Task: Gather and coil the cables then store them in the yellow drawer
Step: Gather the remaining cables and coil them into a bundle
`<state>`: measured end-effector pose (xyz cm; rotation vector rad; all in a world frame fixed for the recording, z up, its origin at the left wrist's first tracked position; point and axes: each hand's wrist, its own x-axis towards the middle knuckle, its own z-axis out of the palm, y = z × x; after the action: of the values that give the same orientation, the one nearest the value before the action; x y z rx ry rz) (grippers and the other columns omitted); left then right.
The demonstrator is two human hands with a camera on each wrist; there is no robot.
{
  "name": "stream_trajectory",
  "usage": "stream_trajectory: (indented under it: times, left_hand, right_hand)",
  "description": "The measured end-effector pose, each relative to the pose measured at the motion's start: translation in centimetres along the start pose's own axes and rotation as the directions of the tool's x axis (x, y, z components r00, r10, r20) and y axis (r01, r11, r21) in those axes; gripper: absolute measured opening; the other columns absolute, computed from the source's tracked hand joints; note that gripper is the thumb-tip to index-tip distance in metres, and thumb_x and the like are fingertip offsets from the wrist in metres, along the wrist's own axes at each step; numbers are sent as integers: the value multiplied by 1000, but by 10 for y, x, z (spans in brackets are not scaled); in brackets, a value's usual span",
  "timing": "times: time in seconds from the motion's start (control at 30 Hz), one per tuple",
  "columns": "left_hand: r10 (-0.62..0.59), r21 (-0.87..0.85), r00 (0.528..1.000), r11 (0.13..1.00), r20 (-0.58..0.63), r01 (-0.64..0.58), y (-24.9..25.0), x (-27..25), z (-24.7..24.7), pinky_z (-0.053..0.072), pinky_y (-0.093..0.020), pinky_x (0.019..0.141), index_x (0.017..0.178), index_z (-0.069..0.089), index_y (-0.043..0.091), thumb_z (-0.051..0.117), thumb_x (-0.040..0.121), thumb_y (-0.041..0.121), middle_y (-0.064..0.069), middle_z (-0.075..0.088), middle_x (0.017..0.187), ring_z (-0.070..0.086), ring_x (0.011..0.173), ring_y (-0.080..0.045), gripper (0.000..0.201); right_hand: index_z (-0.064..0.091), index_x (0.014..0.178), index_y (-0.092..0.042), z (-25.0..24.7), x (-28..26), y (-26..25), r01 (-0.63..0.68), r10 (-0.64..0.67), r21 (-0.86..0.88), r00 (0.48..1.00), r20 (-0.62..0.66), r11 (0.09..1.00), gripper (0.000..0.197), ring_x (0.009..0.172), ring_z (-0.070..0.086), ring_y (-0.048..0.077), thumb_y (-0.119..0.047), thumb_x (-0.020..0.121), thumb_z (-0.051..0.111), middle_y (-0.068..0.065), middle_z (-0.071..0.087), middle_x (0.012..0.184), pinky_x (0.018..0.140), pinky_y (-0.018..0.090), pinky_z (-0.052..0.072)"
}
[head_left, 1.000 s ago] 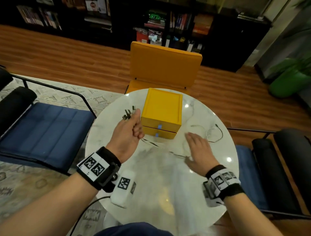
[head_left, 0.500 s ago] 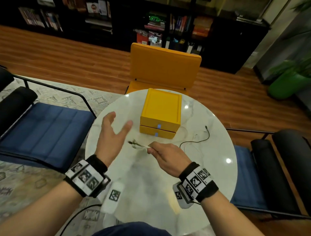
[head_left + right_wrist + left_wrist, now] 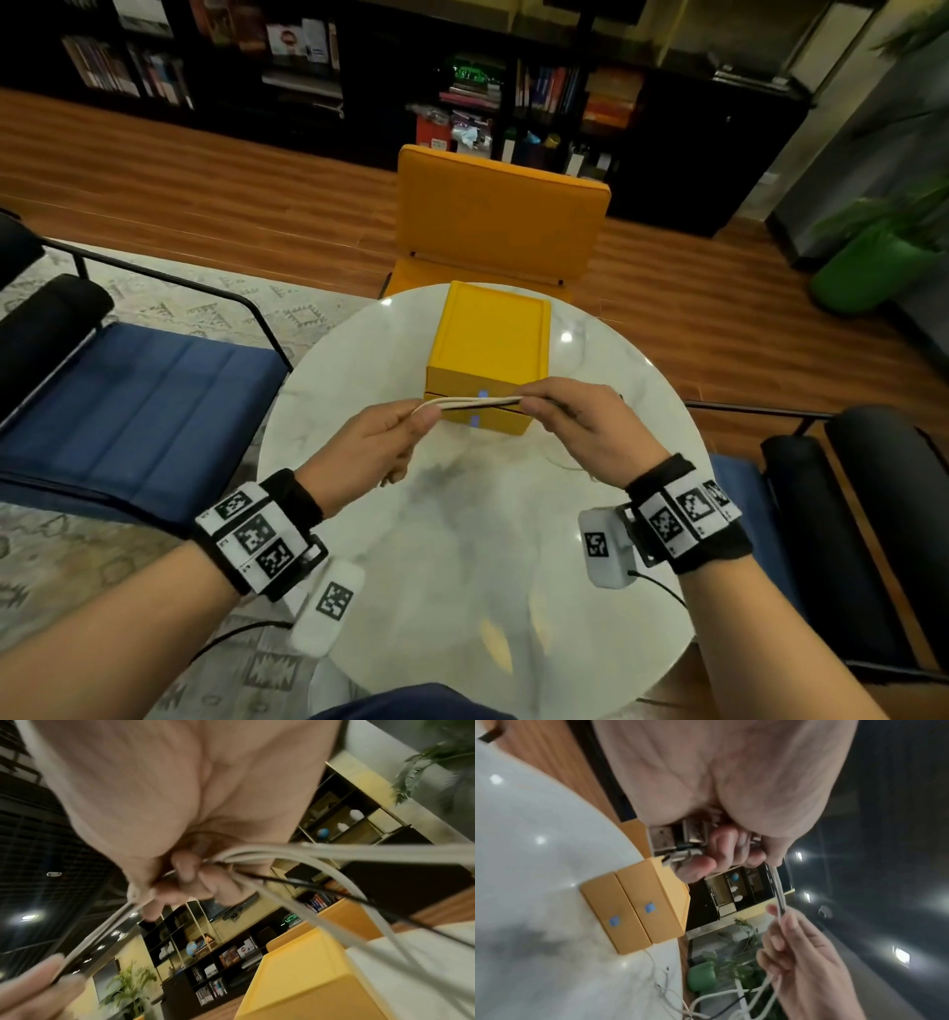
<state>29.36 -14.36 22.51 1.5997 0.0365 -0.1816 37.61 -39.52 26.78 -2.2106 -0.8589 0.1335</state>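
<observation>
Where bookshelves loom, marble table.

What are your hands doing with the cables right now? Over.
Left hand grips cable plugs; right hand pinches the cables, stretched between. Yellow drawer box shut behind. Nothing blocking.

Taut cables bar drawer front — sides free.

floor: brown wood planks, patterned pale rug at left | seating: yellow chair behind round white marble surface, blue-cushioned chair at left | back wall: dark bookshelves | right: green plant pot | light: dim, spots glinting on marble
</observation>
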Motion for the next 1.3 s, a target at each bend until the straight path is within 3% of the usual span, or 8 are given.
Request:
stream_trajectory:
  times: [0.17,0.33,0.47,0.7,0.87,1.0,1.13,1.3]
  left_hand:
    - [-74,-402,979,916,-189,-8,8,12,24,27,-30,51,87,66,20,70,90,44,6,24,53,27,45,-12,24]
    - [-204,-531,945,847,-254,40,20,29,37,32,-29,50,119,66,-2,81,65,56,6,28,49,30,43,-13,82]
    - [-239,-435,934,894,-265,105,19,34,33,34,-28,48,88,67,10,70,88,51,3,39,45,39,44,-16,40]
    - [-356,-471,816,874,-456,118,19,52,-5,38,-31,57,76,51,20,38,104,55,2,58,72,52,58,-16,47]
    - [-431,-611,833,778,-348,147,16,54,-28,46,-28,45,73,41,20,45,103,51,4,29,53,33,38,-12,43]
    - [-274,-184,949,952,-154,245,32,45,-5,23,-28,45,71,37,23,48,95,65,6,25,57,19,44,-14,49]
    - [-277,-61,953,956,123,286,47,31,19,18,-30,50,65,48,22,54,70,89,3,30,58,20,50,-18,67]
    - [-74,1,995,997,67,74,51,22,32,23,-23,42,78,50,12,66,97,34,1,25,55,21,43,-13,33]
  right_hand:
    - [69,101,-22,62,5,-11,-43,101,154,912,-398,987,15,66,55,2,-24,100,54,-17,61,73,59,15,40]
    - [67,93,-15,104,5,-25,-7,63,130,897,-438,992,16,58,49,5,-15,100,53,-4,53,63,56,11,33]
    - [63,90,-17,114,3,-24,11,10,60,941,-339,998,16,61,46,7,-11,100,53,-8,51,67,59,10,33]
    - [32,143,-36,119,-37,6,-152,162,-69,968,192,986,38,76,56,18,-37,105,33,-3,62,89,71,30,46]
    - [42,130,-34,78,-59,-19,27,25,-156,947,322,987,32,90,62,23,-46,104,27,-2,68,107,76,38,51]
    - [58,115,-21,33,-28,-42,134,-137,-111,990,-17,985,32,81,61,16,-41,103,37,-1,70,95,69,26,48]
    - [69,108,-11,12,17,-43,102,-132,-120,952,-277,988,18,86,60,10,-20,100,55,2,72,97,74,4,37]
    - [72,98,-22,27,32,-45,-23,71,120,906,-417,992,12,80,68,10,-32,92,68,-5,74,89,69,20,52]
